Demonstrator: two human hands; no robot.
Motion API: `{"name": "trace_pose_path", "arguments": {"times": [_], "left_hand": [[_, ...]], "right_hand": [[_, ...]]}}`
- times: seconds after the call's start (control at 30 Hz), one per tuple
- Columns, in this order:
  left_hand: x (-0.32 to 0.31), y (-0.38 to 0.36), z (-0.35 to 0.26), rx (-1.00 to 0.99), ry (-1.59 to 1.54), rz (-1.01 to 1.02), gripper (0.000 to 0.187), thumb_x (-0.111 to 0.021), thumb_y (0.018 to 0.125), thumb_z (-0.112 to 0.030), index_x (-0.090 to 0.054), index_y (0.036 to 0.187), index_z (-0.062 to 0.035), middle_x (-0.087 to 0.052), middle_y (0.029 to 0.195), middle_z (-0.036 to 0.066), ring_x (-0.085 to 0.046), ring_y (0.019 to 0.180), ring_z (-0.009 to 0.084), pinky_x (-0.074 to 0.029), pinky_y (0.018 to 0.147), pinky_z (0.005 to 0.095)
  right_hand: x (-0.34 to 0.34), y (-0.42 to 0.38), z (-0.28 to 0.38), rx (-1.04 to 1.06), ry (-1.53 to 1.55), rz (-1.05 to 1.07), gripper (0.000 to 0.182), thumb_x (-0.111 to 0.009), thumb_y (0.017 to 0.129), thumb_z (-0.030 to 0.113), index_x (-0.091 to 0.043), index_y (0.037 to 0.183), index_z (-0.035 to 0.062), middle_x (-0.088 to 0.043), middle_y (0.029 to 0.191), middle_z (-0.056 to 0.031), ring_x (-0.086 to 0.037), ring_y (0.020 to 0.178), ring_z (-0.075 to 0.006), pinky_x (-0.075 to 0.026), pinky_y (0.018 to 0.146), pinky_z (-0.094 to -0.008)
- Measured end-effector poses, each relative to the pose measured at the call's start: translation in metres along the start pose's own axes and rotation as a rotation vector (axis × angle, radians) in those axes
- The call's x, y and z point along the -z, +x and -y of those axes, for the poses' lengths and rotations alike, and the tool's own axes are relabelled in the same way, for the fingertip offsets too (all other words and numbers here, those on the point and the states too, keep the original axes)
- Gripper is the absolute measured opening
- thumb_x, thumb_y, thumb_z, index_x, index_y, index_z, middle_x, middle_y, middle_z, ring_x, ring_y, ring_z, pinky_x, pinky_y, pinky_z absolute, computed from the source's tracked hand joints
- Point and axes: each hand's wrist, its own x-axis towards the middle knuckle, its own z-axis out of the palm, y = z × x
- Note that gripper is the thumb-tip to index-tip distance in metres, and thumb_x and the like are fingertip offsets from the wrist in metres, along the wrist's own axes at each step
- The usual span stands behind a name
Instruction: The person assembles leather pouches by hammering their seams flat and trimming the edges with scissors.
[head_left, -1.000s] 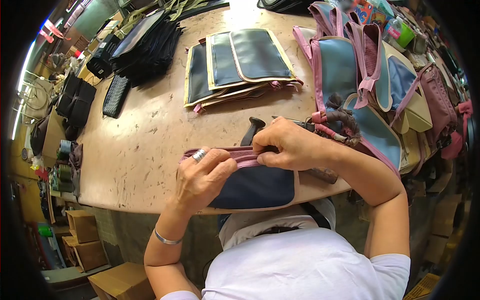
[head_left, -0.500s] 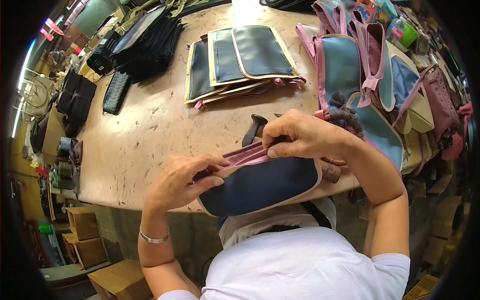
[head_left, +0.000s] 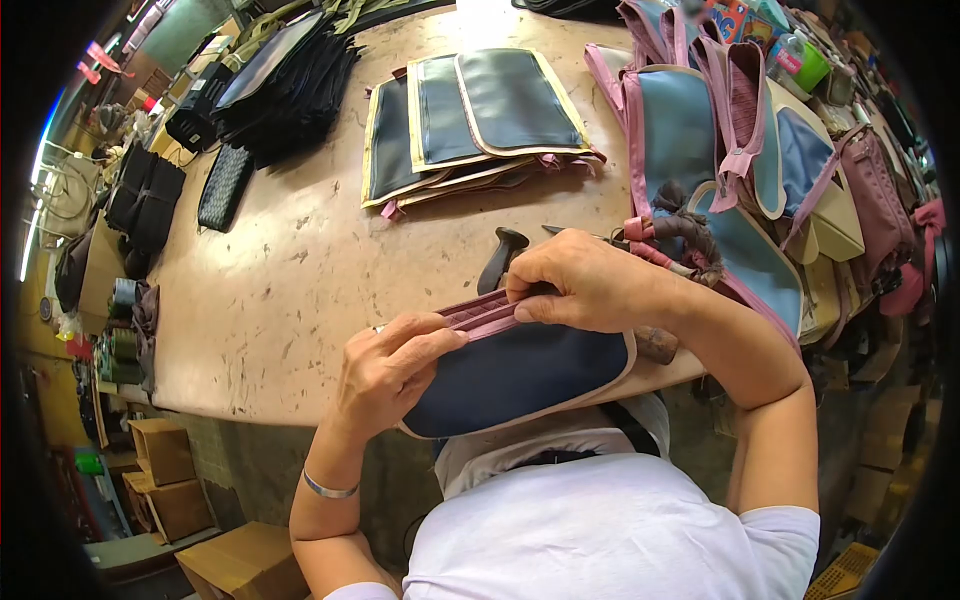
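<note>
A dark blue bag piece (head_left: 520, 375) with a beige bound edge hangs over the table's front edge between my hands. Its upper side has a pink strip (head_left: 478, 316) with ribbed pink fabric. My left hand (head_left: 390, 365) pinches the strip's left end, thumb hidden behind the fingers. Higher up, my right hand (head_left: 575, 285) is closed on the strip's right end, its fingers curled and knuckles up. Just beyond the right hand lies a black-handled tool (head_left: 500, 262). Large scissors (head_left: 668, 240) with cloth-wrapped handles rest beside my right forearm, partly hidden by it.
Several dark panels with yellow edging (head_left: 470, 110) lie stacked mid-table (head_left: 265, 310). A black stack (head_left: 290, 100) stands at the back left, near a dark woven case (head_left: 226, 188). Blue and pink bag pieces (head_left: 680, 125) pile up on the right. Cardboard boxes (head_left: 245, 560) sit below left.
My left hand has moved right along the strip and turned over its edge. The opening seen between the hands has flattened into a narrow band. My right hand has shifted slightly left.
</note>
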Motion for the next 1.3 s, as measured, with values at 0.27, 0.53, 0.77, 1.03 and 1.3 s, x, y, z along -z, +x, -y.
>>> {"name": "trace_pose_path", "arguments": {"times": [0.27, 0.53, 0.77, 1.03, 1.3], "left_hand": [[-0.007, -0.003, 0.002, 0.036, -0.089, -0.024, 0.037, -0.060, 0.062, 0.012, -0.065, 0.092, -0.0083, -0.062, 0.084, 0.009, -0.060, 0.061, 0.0202, -0.048, 0.051, 0.0278], [-0.011, -0.001, 0.005, 0.078, -0.165, -0.047, 0.031, -0.060, 0.067, 0.011, -0.065, 0.090, -0.0071, -0.063, 0.082, 0.011, -0.060, 0.061, 0.0196, -0.048, 0.051, 0.0275], [-0.016, -0.002, 0.005, 0.074, -0.173, -0.066, 0.029, -0.060, 0.067, 0.011, -0.065, 0.089, -0.0066, -0.063, 0.083, 0.011, -0.061, 0.062, 0.0206, -0.049, 0.052, 0.0277], [-0.020, 0.000, 0.003, 0.004, -0.093, -0.047, 0.028, -0.061, 0.067, 0.009, -0.062, 0.089, -0.0064, -0.063, 0.083, 0.009, -0.063, 0.066, 0.0213, -0.050, 0.055, 0.0283], [-0.014, -0.007, 0.011, 0.144, -0.249, -0.076, 0.024, -0.065, 0.067, 0.010, -0.059, 0.086, -0.0027, -0.063, 0.082, 0.011, -0.062, 0.066, 0.0175, -0.050, 0.057, 0.0252]], "right_hand": [[-0.005, 0.004, 0.003, -0.002, -0.037, 0.059, 0.016, -0.060, 0.076, 0.015, -0.058, 0.080, -0.0002, -0.057, 0.070, -0.0146, -0.056, 0.067, -0.0303, -0.042, 0.062, -0.0385], [-0.011, 0.008, 0.007, 0.027, -0.093, 0.008, 0.016, -0.061, 0.076, 0.016, -0.058, 0.079, -0.0004, -0.057, 0.068, -0.0148, -0.056, 0.067, -0.0317, -0.042, 0.063, -0.0385], [-0.012, 0.015, 0.002, 0.008, -0.061, 0.069, 0.019, -0.062, 0.076, 0.017, -0.058, 0.078, -0.0017, -0.056, 0.062, -0.0162, -0.056, 0.060, -0.0301, -0.042, 0.058, -0.0374], [-0.015, 0.021, 0.007, -0.096, -0.024, 0.136, 0.019, -0.062, 0.078, 0.016, -0.060, 0.083, -0.0023, -0.058, 0.065, -0.0163, -0.056, 0.059, -0.0259, -0.042, 0.057, -0.0353], [-0.016, 0.020, 0.008, -0.006, -0.009, 0.069, 0.016, -0.061, 0.078, 0.013, -0.060, 0.083, -0.0022, -0.057, 0.065, -0.0160, -0.056, 0.059, -0.0249, -0.042, 0.057, -0.0338]]}}
